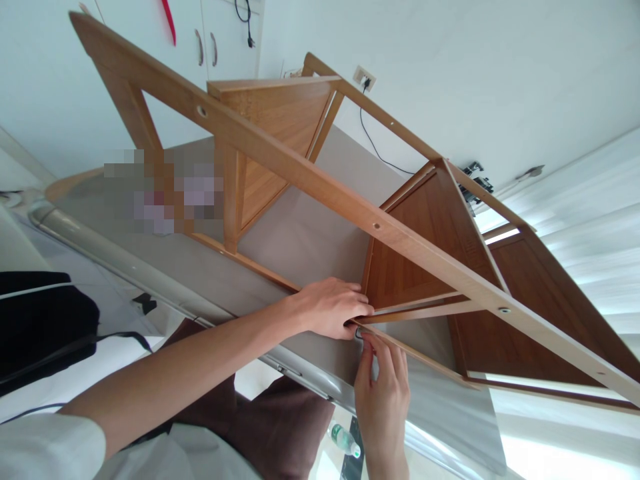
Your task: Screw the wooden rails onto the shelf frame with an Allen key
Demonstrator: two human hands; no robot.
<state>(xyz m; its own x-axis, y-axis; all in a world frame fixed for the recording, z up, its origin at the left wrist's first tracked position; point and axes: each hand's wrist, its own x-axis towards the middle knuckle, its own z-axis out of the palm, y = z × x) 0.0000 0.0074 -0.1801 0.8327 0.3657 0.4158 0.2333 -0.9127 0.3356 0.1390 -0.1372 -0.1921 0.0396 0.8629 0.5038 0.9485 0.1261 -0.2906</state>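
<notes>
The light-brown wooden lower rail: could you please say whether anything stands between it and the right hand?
Only a small metallic piece shows, at the right hand, beside the lower rail; nothing else visible stands between them.

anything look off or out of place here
Nothing looks spilled or plainly damaged. One thing stands out: the brown wooden shelf frame appears to lie on its side across the flat grey table, so its reddish-brown wooden panels stand on edge instead of level.

Can't identify the tiny metallic piece [359, 332] at the right hand [384, 377], near the front edge of the tabletop [310, 227]! Can't see behind the pixelated patch [165, 193] toward its left corner.
</notes>
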